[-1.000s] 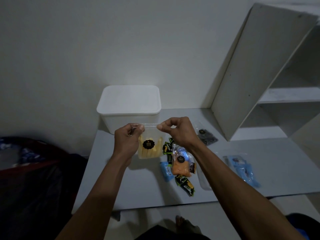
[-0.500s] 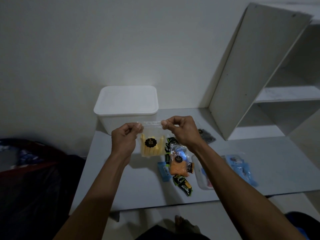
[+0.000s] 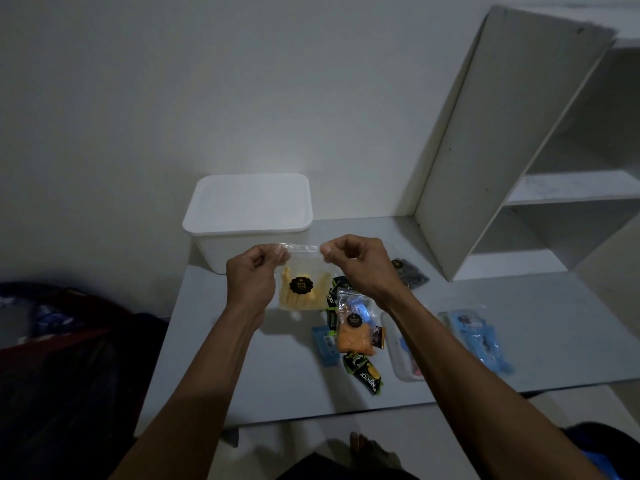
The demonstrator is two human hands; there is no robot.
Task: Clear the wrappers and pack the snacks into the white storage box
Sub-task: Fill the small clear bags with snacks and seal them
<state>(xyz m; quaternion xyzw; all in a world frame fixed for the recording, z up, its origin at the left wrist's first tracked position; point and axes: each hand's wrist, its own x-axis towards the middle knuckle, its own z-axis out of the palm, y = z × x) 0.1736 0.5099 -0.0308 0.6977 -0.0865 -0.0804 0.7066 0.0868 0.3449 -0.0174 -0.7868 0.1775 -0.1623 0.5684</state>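
Observation:
A clear zip bag of yellow snack sticks with a black round label hangs above the table. My left hand pinches its top left corner and my right hand pinches its top right corner. Behind it stands the white storage box with its lid on. On the table below lie an orange snack bag, black and green wrappers, a small blue packet and a blue packet bag at the right.
The grey table runs to a front edge near me. A white shelf unit stands at the back right, with a dark bag near its foot. A clear tray is partly hidden by my right arm. Dark fabric lies to the left.
Both hands keep their pinch on the top of the yellow snack bag. The bag and hands have hardly shifted; only the view moves slightly.

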